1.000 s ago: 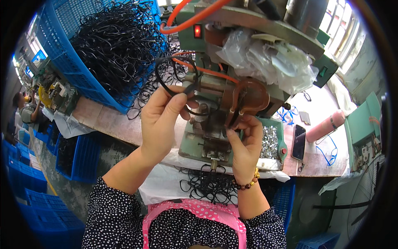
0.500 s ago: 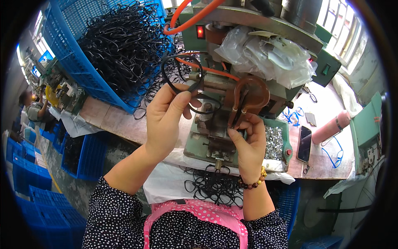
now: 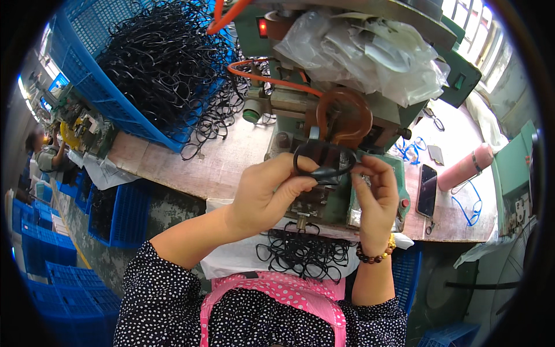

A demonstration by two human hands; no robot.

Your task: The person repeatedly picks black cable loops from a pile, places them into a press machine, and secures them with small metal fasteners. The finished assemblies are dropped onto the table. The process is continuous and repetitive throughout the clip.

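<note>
Head view: my left hand pinches a black band loop lying crosswise toward my right hand. That hand half-curls at the loop's end, grip unclear

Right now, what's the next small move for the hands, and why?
Probably lower the black loop toward the pile of similar loops: the left hand pinches it, the right hand is at its right end, and that pile lies nearby.

Your left hand covers part of black loop; whether your right hand touches it, unclear. Orange hose cut by top edge. Co-worker at far left blurred.
</note>
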